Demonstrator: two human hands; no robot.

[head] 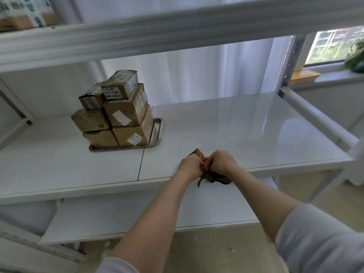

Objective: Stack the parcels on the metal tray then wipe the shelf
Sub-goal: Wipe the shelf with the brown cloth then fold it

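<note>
Brown cloth (214, 177) is bunched between left hand (190, 165) and right hand (221, 161), both clamped on it at the shelf (236, 125) front edge; bare surface stretches ahead and rightward (parcels (116, 113) sit stacked far left).

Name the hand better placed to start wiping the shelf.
Right, probably. Both the left hand and the right hand grip the cloth, but the shelf's bare stretch lies on the right; the tray of parcels sits left.
</note>
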